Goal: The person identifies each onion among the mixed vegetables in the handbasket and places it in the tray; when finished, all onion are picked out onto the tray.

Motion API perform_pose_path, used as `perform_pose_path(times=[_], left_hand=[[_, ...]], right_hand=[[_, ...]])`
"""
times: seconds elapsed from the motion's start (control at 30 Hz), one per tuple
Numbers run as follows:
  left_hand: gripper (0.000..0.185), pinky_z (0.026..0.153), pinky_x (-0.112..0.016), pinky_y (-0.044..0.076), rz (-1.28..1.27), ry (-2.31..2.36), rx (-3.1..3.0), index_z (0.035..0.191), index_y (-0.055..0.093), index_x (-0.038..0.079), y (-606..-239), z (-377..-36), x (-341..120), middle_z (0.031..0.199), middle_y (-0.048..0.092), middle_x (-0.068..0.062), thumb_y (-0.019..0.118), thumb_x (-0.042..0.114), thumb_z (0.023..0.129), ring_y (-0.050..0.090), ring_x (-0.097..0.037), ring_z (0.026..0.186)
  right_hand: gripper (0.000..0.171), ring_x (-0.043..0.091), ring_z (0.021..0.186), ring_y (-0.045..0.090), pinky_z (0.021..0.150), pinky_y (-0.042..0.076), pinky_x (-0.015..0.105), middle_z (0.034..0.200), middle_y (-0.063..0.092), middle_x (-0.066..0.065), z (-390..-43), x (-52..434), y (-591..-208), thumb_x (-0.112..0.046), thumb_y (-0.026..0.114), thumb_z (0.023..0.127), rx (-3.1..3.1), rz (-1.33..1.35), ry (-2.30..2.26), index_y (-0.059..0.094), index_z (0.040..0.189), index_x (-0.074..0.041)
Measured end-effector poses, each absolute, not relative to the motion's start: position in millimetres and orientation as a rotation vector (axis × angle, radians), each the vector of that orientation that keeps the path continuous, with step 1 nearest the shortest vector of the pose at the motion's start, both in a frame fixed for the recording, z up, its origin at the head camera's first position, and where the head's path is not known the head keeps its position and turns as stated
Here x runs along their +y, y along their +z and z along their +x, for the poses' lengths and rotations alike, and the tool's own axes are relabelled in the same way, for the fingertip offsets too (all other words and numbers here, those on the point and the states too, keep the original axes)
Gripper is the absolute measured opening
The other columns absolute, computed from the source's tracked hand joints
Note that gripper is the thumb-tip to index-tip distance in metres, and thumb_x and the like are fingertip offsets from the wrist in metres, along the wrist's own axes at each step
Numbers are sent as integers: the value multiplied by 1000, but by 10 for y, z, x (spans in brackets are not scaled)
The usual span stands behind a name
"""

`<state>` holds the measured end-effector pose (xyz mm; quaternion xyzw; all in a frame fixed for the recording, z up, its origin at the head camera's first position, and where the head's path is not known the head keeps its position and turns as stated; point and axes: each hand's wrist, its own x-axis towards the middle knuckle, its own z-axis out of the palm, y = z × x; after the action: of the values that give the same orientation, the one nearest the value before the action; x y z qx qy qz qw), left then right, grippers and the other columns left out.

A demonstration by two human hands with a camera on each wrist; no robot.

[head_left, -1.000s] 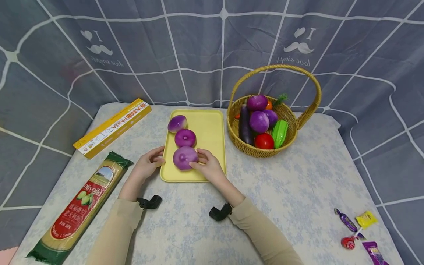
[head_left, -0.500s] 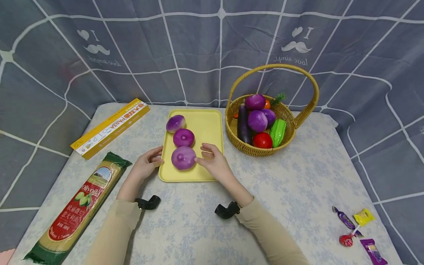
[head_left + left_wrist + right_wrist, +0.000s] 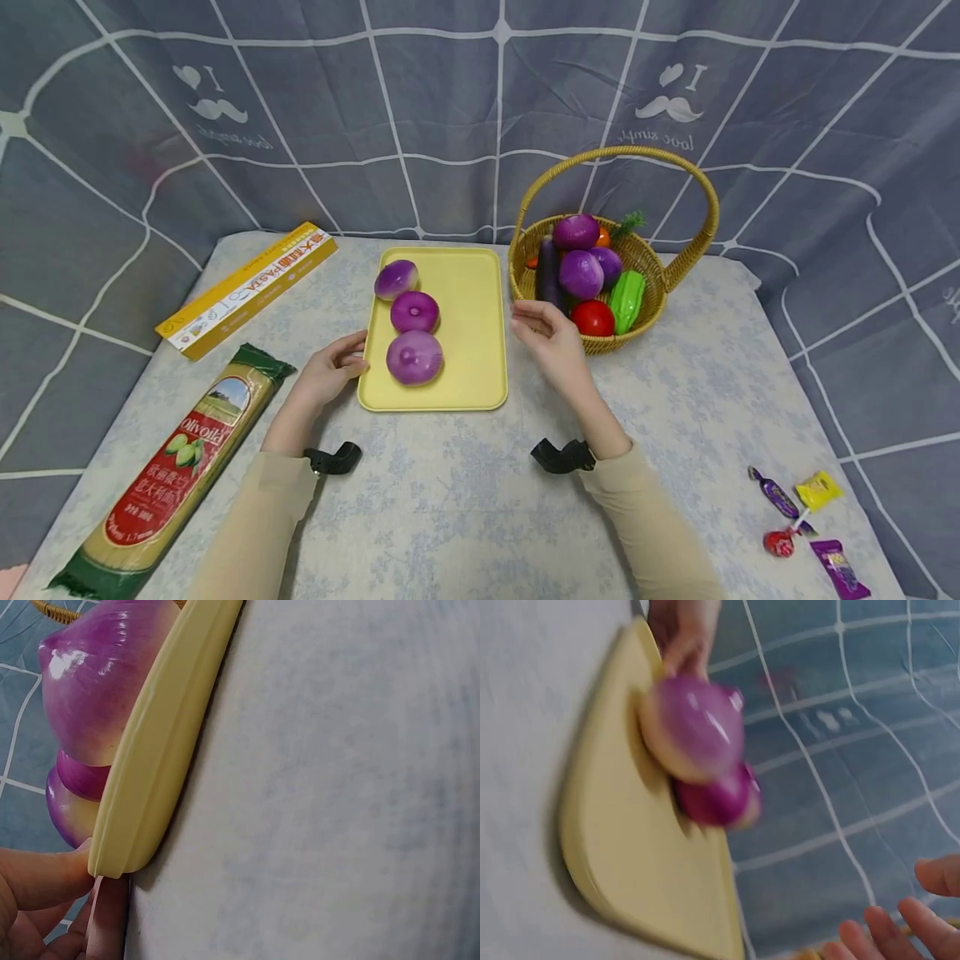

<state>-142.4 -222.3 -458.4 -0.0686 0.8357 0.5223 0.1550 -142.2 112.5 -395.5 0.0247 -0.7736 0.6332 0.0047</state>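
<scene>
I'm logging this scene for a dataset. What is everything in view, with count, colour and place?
Flat yellow plastic tray: one, table centre.
Purple toy onions on the tray: three, in a row along its left side.
Woven wicker basket with hoop handle: one, tan, right of the tray.
Toy vegetables in the basket: purple onions, dark aubergine, red tomato, green gourd-like piece, some hidden.
Long yellow pasta box: one, far left.
Green and red spaghetti packet: one, near left.
Wrapped sweets: about four, purple, yellow, red, near right corner.
Left hand: touches the tray's left edge.
Right hand: empty, raised between tray and basket.
</scene>
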Motion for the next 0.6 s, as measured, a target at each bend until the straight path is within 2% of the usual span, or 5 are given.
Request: perform_pose_path(times=[0.17, 0.3, 0.43, 0.6], left_hand=[[58, 82, -15, 47, -197, 1487, 2392, 155, 33, 13, -4587, -1428, -2226, 146, 47, -18, 55, 10, 101, 51, -29, 122], [59, 82, -15, 47, -195, 1491, 2384, 155, 33, 14, -4589, -1422, -2229, 146, 47, -17, 55, 10, 101, 51, -28, 122], [59, 83, -15, 47, -192, 1496, 2377, 155, 33, 14, -4584, -1417, -2226, 145, 47, -17, 55, 10, 101, 51, -28, 122], [59, 84, -16, 47, -196, 1489, 2386, 155, 32, 14, -4574, -1418, -2220, 145, 47, -17, 55, 11, 101, 51, -28, 122]], right_hand=[[33, 12, 107, 63, 84, 51, 14, 127, 64, 16, -1528, 1428, -3827, -14, 67, 94, -2356, -74, 1886, 64, 125, -3], [37, 6, 105, 62, 88, 50, 15, 126, 65, 13, -1655, 1661, -3788, -22, 70, 93, -2317, -211, 1809, 64, 125, -5], [41, 11, 108, 62, 95, 50, 20, 126, 65, 13, -1760, 1838, -3796, -23, 71, 91, -2301, -299, 1735, 63, 126, -4], [47, 22, 123, 58, 105, 47, 32, 132, 62, 13, -1841, 1936, -3806, -25, 71, 91, -2334, -375, 1704, 59, 132, -4]])
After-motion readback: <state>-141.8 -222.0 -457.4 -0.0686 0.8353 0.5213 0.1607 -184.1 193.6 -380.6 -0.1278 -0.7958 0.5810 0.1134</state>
